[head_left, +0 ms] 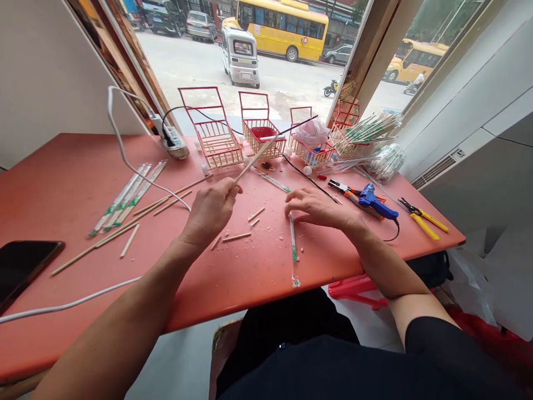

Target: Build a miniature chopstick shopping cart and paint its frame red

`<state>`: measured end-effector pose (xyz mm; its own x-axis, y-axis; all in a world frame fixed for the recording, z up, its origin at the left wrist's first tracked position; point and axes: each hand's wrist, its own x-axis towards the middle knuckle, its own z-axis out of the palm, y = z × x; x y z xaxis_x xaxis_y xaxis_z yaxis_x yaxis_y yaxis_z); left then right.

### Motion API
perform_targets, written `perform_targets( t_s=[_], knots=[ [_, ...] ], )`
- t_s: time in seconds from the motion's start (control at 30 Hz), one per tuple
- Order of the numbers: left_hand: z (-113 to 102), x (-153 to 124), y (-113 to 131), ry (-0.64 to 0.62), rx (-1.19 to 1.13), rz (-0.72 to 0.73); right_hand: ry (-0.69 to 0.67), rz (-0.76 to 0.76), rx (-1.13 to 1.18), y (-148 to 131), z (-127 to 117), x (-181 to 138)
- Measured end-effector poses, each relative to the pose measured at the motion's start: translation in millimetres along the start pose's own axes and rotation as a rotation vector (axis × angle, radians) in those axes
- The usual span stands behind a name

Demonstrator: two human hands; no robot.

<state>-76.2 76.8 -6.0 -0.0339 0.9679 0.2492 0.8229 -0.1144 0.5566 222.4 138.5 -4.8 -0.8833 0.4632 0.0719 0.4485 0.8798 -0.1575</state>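
Observation:
In my left hand [211, 214], fingers are closed around a pale wooden chopstick [256, 159] that points up and away toward the little carts. My right hand [314, 208] rests low over the table, fingers apart and bent, beside a clear-and-green chopstick wrapper [293, 239]; whether the fingertips touch it I cannot tell. Short cut stick pieces [236, 237] and crumbs lie between the hands. Longer chopsticks [120, 230] are on the left. Behind stand several small stick-built shopping carts with red trim, among them a bare one [219, 144] and one with a red lining [263, 133].
Wrapped chopsticks [129, 197] and a phone [29, 266] lie left, near a white cable [120, 133] and power strip [175, 144]. Right are a blue glue gun [375, 203], pliers [341, 188], yellow-handled cutters [425, 222] and bundled wrapped chopsticks [370, 130].

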Motion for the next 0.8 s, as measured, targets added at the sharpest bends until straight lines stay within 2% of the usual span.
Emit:
perform_targets(
  t_s=[0.13, 0.27, 0.4, 0.53, 0.8],
  knots=[
    [12.7, -2.1, 0.3, -0.087, 0.024, 0.042, -0.015, -0.044, -0.056, 0.5, 6.5, 4.7],
    [16.1, -4.9, 3.7, -0.023, -0.029, 0.068, 0.102, -0.045, 0.031, 10.9, 7.0, 5.4],
    [12.8, -6.6, 5.7, 0.093, -0.134, 0.103, 0.264, 0.175, 0.049, 31.4, 9.2, 9.1],
    [10.8, -8.0, 7.1, 0.130, -0.176, 0.123, 0.237, 0.444, 0.006, 46.4, 17.0, 17.9],
    [11.4, -8.9, 10.7, 0.036, -0.126, 0.071, 0.196, 0.551, -0.006, 38.5, 23.5, 28.0]
  ],
)
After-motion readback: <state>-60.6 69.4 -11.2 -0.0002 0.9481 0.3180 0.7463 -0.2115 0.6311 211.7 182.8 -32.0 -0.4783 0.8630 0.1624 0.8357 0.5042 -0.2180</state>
